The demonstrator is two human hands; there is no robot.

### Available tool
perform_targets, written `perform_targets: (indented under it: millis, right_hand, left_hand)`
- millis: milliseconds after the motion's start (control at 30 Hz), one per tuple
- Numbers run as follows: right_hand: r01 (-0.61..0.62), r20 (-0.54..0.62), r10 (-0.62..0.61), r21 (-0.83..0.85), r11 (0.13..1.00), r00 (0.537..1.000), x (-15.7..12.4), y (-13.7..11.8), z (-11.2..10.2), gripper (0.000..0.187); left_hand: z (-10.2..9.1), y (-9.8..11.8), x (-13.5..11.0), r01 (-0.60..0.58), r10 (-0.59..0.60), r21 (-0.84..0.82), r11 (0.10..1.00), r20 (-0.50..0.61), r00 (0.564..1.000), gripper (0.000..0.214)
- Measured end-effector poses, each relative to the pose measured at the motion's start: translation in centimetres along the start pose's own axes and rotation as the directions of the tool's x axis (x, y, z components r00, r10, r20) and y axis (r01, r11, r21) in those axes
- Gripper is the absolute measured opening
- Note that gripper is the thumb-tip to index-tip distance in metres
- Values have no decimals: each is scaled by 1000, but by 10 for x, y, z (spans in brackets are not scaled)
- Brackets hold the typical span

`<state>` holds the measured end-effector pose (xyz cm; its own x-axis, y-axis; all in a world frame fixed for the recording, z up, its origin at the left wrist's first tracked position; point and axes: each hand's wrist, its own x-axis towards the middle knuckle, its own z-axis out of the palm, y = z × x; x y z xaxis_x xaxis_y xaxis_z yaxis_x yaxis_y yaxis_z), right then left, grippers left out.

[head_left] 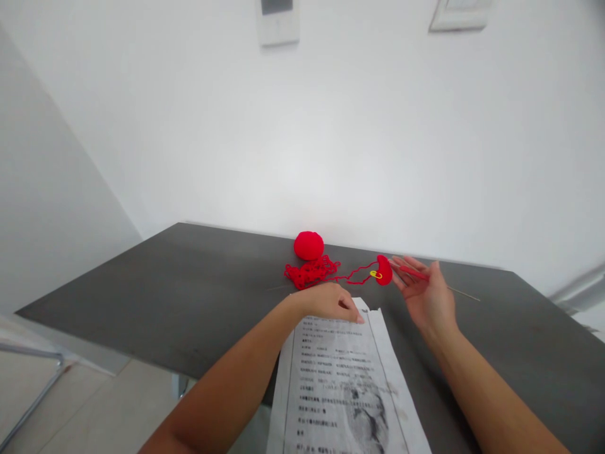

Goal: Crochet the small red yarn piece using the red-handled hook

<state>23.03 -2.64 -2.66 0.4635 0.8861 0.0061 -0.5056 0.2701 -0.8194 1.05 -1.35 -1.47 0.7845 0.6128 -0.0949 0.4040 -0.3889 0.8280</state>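
My left hand (pixel 331 302) is closed at the top of a printed paper sheet (pixel 331 384), its fingers curled and a fingertip against the page. The sheet carries lines of text and a grey picture, and its top edge is torn. Palm up and fingers spread, my right hand (pixel 428 293) holds a red-handled crochet hook (pixel 413 272) under its thumb. At its fingertips is a small red crocheted piece (pixel 384 271) with a yellow stitch marker (pixel 375 275) clipped on. Red yarn (pixel 362 271) trails leftward from the piece.
A red yarn ball (pixel 309 245) rests near the table's back edge, with a loose tangle of red yarn (pixel 309 271) in front of it. The dark grey table (pixel 155 284) meets a white wall. A thin rod (pixel 466 294) shows to the right of my right hand.
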Motion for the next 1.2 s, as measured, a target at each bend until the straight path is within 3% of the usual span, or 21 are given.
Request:
perform_targets:
  millis: [67, 233, 333, 467, 567, 667, 900, 1067, 1200]
  right_hand:
    - [-11, 18, 11, -16, 1000, 1000, 1, 3, -2, 49]
    - [4, 122, 5, -72, 997, 992, 1, 14, -7, 43]
    - [5, 158, 11, -105, 994, 987, 1, 18, -8, 42]
    - [-26, 141, 39, -96, 995, 989, -3, 20, -4, 42]
    - [-36, 152, 49, -88, 995, 987, -8, 20, 0, 42]
    - [-46, 162, 58, -79, 996, 985, -11, 20, 2, 42]
    - [-14, 208, 40, -124, 992, 977, -8, 23, -3, 44]
    - [-8, 195, 33, -124, 992, 980, -8, 24, -2, 45]
    - [35, 219, -3, -141, 989, 976, -9, 22, -1, 44]
  left_hand:
    - [-3, 0, -2, -76, 73, 54, 996, 64, 995, 25]
    - [-4, 0, -5, -261, 251, 164, 951, 75, 965, 29]
    - [2, -2, -5, -252, 231, 212, 944, 119, 966, 45]
    - [13, -10, -1, -270, 257, 253, 929, 86, 963, 58]
    - [19, -17, 4, -236, 214, 296, 926, 107, 971, 73]
    - [15, -24, 9, -179, 167, 326, 928, 65, 984, 69]
    - [4, -29, 12, -149, 200, 345, 927, -116, 973, 45]
    - [16, -25, 11, -113, 146, 331, 937, -76, 986, 57]
    - [8, -28, 12, -168, 171, 271, 948, 13, 985, 55]
